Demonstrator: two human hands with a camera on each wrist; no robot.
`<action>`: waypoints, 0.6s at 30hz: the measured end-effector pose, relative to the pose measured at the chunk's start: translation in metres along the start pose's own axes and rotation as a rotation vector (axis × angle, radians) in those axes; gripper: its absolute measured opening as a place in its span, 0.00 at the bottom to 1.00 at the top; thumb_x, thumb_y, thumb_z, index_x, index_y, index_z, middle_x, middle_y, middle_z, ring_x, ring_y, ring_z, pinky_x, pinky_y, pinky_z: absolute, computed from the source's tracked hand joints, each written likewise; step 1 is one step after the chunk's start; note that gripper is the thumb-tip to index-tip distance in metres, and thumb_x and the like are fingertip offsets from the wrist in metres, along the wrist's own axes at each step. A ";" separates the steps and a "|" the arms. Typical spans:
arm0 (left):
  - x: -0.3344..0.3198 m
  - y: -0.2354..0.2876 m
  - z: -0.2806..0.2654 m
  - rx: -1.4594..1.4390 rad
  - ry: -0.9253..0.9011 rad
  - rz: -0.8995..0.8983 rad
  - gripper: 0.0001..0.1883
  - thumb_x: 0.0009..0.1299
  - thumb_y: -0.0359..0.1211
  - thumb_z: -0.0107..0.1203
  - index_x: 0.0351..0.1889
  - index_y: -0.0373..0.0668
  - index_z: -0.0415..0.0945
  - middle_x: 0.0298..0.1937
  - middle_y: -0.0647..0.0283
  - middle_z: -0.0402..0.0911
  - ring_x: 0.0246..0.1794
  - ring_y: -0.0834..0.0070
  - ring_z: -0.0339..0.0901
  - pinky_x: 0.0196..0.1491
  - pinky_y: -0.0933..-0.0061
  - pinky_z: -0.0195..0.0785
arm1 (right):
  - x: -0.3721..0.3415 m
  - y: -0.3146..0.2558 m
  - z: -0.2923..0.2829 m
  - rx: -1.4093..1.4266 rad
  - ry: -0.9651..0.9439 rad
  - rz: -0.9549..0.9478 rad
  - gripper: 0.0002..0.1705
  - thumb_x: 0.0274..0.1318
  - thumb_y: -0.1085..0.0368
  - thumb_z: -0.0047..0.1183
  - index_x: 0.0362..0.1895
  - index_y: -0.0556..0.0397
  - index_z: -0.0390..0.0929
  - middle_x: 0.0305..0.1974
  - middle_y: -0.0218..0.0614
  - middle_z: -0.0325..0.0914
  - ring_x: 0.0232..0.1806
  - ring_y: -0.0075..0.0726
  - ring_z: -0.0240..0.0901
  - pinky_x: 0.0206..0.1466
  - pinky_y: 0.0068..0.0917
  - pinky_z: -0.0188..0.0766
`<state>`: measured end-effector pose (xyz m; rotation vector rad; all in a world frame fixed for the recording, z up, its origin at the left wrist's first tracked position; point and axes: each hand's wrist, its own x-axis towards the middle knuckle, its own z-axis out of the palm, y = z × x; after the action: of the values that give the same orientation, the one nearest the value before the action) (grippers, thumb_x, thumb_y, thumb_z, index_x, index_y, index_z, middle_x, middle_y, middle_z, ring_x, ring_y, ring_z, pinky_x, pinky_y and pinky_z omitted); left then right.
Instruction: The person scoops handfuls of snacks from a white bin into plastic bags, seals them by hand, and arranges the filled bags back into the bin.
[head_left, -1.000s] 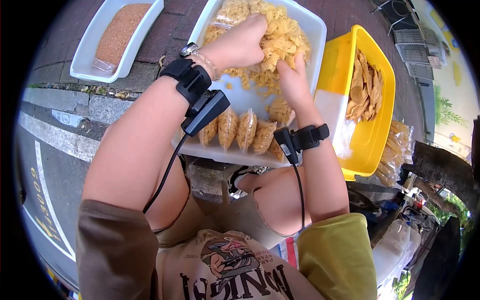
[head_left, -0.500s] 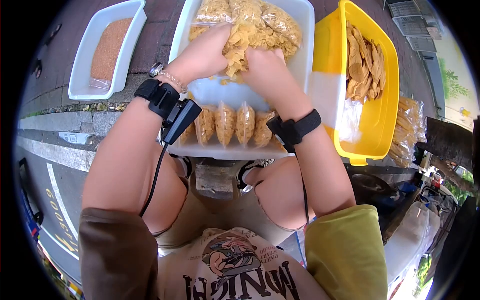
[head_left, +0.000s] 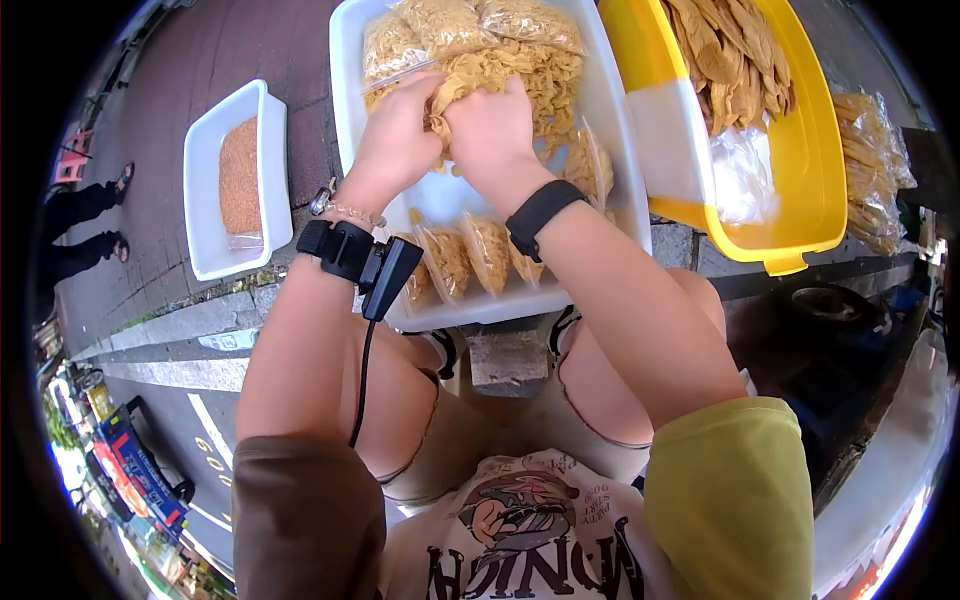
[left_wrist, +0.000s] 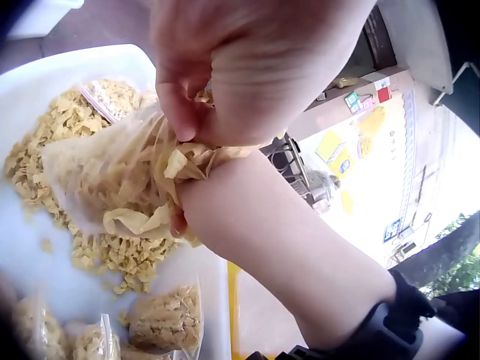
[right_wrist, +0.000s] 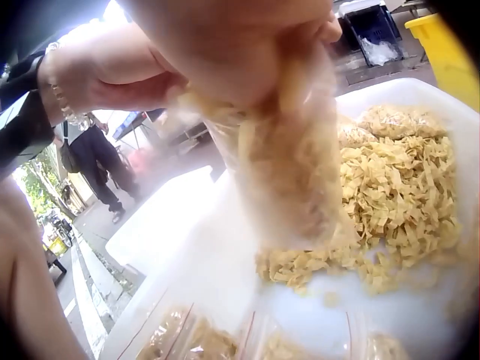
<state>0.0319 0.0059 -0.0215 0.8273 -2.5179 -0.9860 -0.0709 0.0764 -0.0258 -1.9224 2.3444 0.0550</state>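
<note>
Over a white tray point(head_left: 345, 110), a clear plastic bag point(left_wrist: 112, 172) hangs tilted, partly filled with pale yellow strips point(right_wrist: 289, 86). My left hand point(head_left: 398, 140) pinches the bag near its mouth. At that mouth is my right hand point(head_left: 490, 130), its curled fingers holding more strips, some of which stick out around it. The fingertips of the right hand are hidden by the bag and strips. Behind both hands lies a loose heap of the strips point(head_left: 555, 90). Several small filled zip bags point(head_left: 490, 255) stand along the tray's near side.
Larger filled bags point(head_left: 445, 28) lie at the tray's far end. To the right, a yellow tub point(head_left: 832, 190) holds brown dried sheets point(head_left: 735, 65) and clear plastic point(head_left: 745, 180). A white container point(head_left: 275, 185) with reddish-brown grains point(head_left: 240, 180) sits left. A person's legs point(head_left: 85, 215) show farther left.
The hands have come together from the heap: the right hand has moved left to the bag's mouth beside the left hand. The head view has shifted, showing more on the left.
</note>
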 end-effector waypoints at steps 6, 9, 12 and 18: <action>0.011 0.015 -0.022 0.121 0.152 -0.149 0.21 0.53 0.19 0.49 0.47 0.36 0.75 0.43 0.47 0.80 0.46 0.50 0.77 0.50 0.63 0.69 | 0.009 0.007 -0.022 0.354 0.039 -0.003 0.08 0.47 0.66 0.51 0.30 0.47 0.83 0.32 0.38 0.81 0.39 0.40 0.78 0.54 0.43 0.54; 0.019 -0.003 -0.024 -0.030 0.236 -0.176 0.18 0.55 0.22 0.52 0.46 0.36 0.76 0.39 0.48 0.82 0.42 0.54 0.80 0.47 0.66 0.71 | 0.010 0.009 -0.028 0.585 0.080 0.065 0.13 0.45 0.68 0.52 0.39 0.53 0.78 0.32 0.43 0.81 0.39 0.48 0.77 0.55 0.49 0.54; 0.021 -0.003 -0.024 -0.132 0.235 -0.243 0.18 0.56 0.22 0.53 0.46 0.36 0.76 0.40 0.50 0.83 0.42 0.60 0.82 0.48 0.68 0.71 | 0.010 0.012 -0.021 0.788 0.210 0.129 0.28 0.44 0.68 0.54 0.54 0.53 0.65 0.32 0.50 0.80 0.40 0.56 0.76 0.55 0.57 0.55; 0.018 -0.004 -0.035 -0.324 0.162 -0.296 0.20 0.60 0.18 0.48 0.52 0.32 0.72 0.40 0.63 0.80 0.34 0.82 0.76 0.33 0.80 0.69 | -0.009 0.018 -0.004 0.713 0.401 -0.218 0.30 0.44 0.64 0.58 0.54 0.46 0.64 0.40 0.54 0.77 0.42 0.57 0.75 0.57 0.48 0.55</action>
<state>0.0358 -0.0258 0.0017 1.1427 -2.0625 -1.3172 -0.0868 0.0888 -0.0219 -1.8794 1.9098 -1.1084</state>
